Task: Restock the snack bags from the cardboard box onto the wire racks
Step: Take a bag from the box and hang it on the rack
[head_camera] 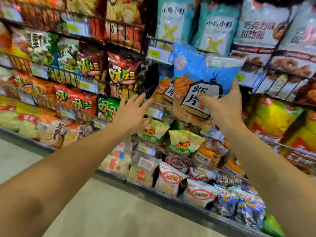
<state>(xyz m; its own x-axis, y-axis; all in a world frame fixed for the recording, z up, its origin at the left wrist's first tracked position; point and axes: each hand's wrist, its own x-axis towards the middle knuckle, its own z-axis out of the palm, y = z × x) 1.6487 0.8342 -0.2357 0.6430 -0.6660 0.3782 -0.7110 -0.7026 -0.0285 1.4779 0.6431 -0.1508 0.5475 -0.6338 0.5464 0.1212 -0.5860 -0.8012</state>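
Gripping the lower right part of a blue prawn-cracker bag (203,79), the right hand (222,106) held it upright in front of the wire racks (160,43), its thumb pressed on the printed label and its fingers curled behind the pack. The bag hung just before the middle tier, with a second bag of the same blue design (164,86) standing directly behind it to the left, inside the wire basket. The left hand (133,112) reached toward that same tier with fingers spread and straight, holding nothing, its fingertips close to the basket's front wire; whether they touched it could not be told. Above the held bag stood teal-and-white bags (172,19) on the upper rack. Red and green potato snack bags (123,72) filled the racks to the left, and yellow bags (277,115) sat to the right. Below, white bags with red oval labels (171,180) lay on the bottom shelf above the pale floor (106,211).
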